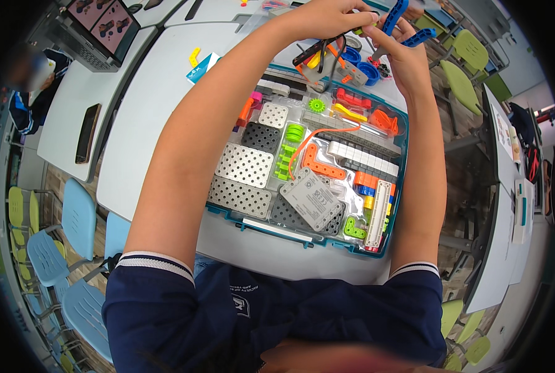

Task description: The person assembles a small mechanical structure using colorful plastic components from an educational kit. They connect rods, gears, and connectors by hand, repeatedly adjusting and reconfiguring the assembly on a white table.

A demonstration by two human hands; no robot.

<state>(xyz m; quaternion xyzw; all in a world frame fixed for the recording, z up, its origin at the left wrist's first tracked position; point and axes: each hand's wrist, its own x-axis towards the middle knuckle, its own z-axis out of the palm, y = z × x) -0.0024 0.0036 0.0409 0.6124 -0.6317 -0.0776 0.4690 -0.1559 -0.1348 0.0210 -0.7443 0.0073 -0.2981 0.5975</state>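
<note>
Head view, looking straight down: nearest you is your dark blue shirt (pixel 277 317), with both bare forearms reaching away over a pale table (pixel 165 105). Between your arms lies an open teal-rimmed parts tray (pixel 401 186), its compartments sorting grey perforated plates (pixel 246 165), green gears, orange brackets and a grey square block (pixel 311 200), all within easy reach. Farther out, beyond the tray, your left hand (pixel 327 18) curls closed around a small model of blue beams (pixel 394 15) with black and orange wires, steadying it. Your right hand (pixel 401 53) pinches the blue beams from the other side. A phone (pixel 88 132) and a laptop (pixel 97 28) sit at far left.
</note>
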